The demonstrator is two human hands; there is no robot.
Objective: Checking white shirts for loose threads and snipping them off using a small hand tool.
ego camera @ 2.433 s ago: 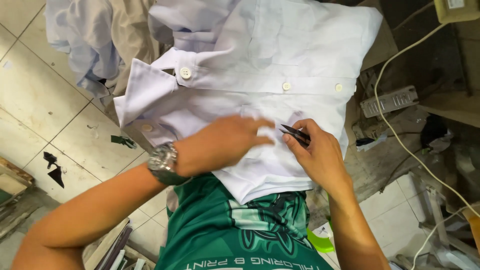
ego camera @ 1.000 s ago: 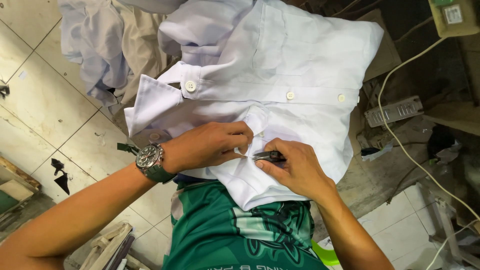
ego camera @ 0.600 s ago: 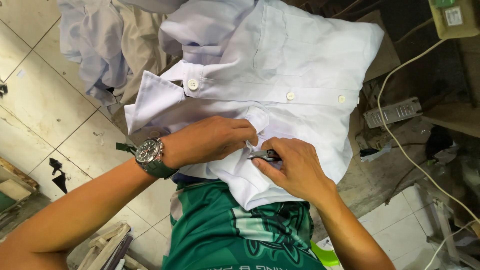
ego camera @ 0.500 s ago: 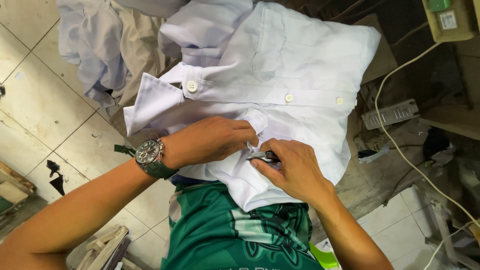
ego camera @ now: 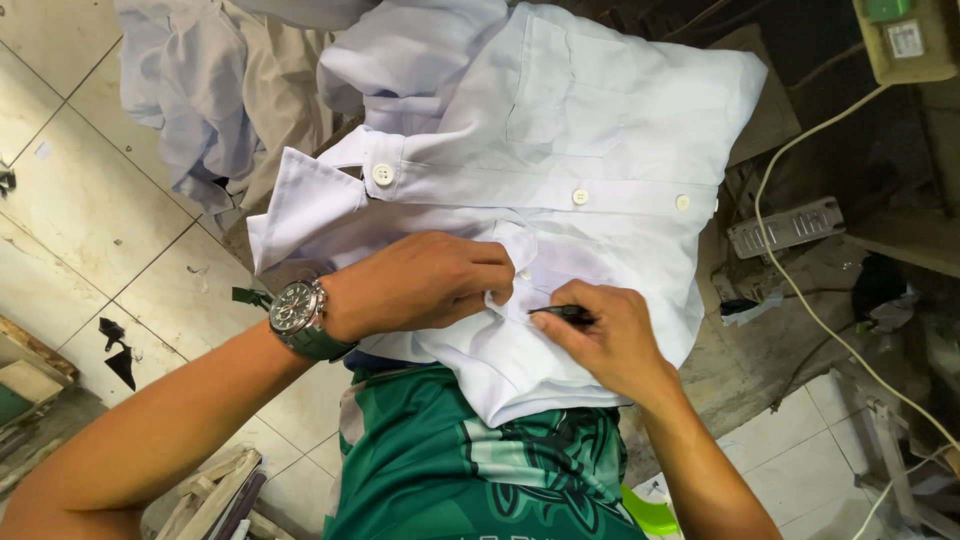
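A white button-up shirt [ego camera: 590, 130] lies spread over my lap and the surface ahead, collar to the left. My left hand [ego camera: 425, 285], with a dark wristwatch [ego camera: 300, 318] on the wrist, pinches a fold of the shirt fabric near the placket. My right hand [ego camera: 605, 340] grips a small dark pointed tool [ego camera: 560, 312], its tip at the fabric beside my left fingers. White buttons [ego camera: 579, 196] run along the shirt front.
More pale garments [ego camera: 215, 95] hang at the upper left over a tiled floor [ego camera: 80, 210]. A white cable [ego camera: 800, 290] and a grey power strip [ego camera: 785, 228] lie at right. My green patterned shirt [ego camera: 450, 480] fills the bottom.
Both hands have stayed on the same spot of the shirt; my right hand with the tool edged slightly closer to my left fingers, which bunched the fabric.
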